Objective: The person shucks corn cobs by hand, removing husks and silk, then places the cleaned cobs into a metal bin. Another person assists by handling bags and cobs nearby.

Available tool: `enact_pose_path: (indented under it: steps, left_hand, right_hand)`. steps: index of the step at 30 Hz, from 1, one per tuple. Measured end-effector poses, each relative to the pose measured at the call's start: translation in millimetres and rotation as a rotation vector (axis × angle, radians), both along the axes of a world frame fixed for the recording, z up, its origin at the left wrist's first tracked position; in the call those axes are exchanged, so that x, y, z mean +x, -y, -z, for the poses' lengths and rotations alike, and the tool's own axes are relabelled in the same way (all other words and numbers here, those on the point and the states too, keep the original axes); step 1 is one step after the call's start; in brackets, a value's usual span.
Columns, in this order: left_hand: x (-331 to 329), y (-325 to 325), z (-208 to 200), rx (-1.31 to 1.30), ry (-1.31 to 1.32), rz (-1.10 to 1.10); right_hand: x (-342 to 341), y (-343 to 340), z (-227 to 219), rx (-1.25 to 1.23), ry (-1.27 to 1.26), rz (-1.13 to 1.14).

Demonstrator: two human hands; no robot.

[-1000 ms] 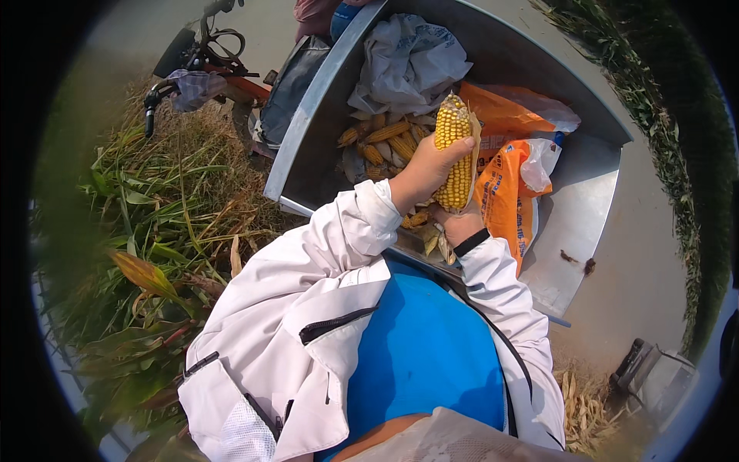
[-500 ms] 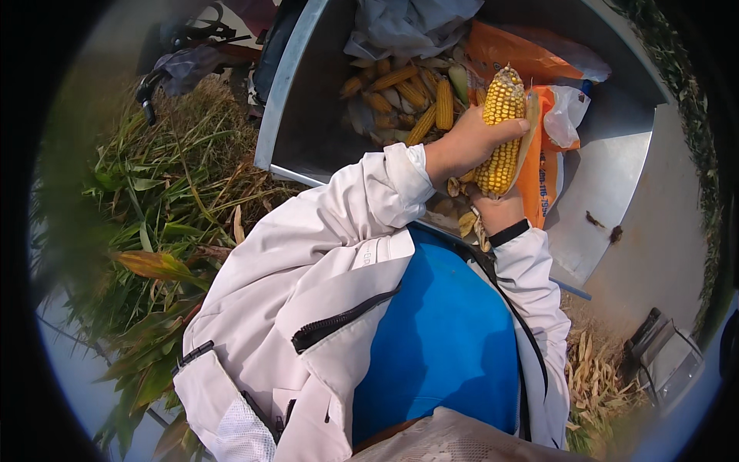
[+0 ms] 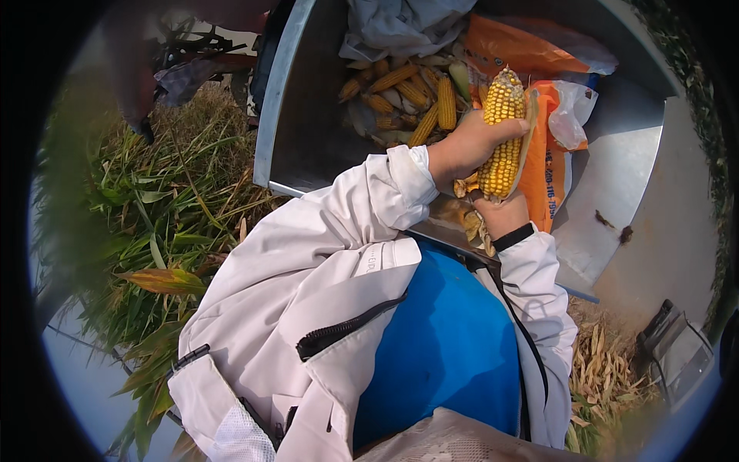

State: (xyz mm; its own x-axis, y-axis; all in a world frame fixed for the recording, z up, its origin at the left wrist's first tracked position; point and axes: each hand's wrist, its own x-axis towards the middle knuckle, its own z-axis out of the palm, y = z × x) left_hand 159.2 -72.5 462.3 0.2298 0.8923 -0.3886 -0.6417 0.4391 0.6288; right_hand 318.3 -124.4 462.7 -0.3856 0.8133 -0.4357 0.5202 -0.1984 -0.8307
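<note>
An ear of corn (image 3: 502,150), yellow and mostly bare of husk, stands upright over the near edge of a metal cart bed. My left hand (image 3: 464,148) is closed round its middle, with the thumb across the kernels. At the base of the ear my right hand (image 3: 504,215), with a black cuff band at the wrist, is closed on the butt end; its fingers are partly hidden. A strip of pale husk (image 3: 528,135) runs along the right side of the ear. Dry peeled husk (image 3: 475,225) hangs below, beside my right hand.
Several husked ears (image 3: 416,96) lie in the metal cart bed (image 3: 271,108), near a grey plastic sheet (image 3: 404,29) and an orange-and-white sack (image 3: 550,131). Green corn plants (image 3: 165,208) grow at the left. Dry husks (image 3: 608,354) lie on the ground at lower right.
Both hands keep their hold on the ear, which has hardly moved. The view has shifted slightly. A dark, blurred shape has come in at the upper left, over the handlebar there.
</note>
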Motion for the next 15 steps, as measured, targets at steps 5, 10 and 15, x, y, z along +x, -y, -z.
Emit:
enact_pose_path:
  steps: [5, 10, 15]
  left_hand:
    - [-4, -7, 6, -0.004, 0.001, -0.002]
    - [-29, -7, 16, -0.185, 0.164, 0.527]
    - [-53, 22, 41, -0.277, 0.005, 0.428]
  right_hand:
    - [-4, -6, 3, -0.043, 0.001, 0.005]
    - [-9, -4, 3, 0.084, 0.466, -0.582]
    - [27, -6, -2, 0.185, 0.762, -0.692]
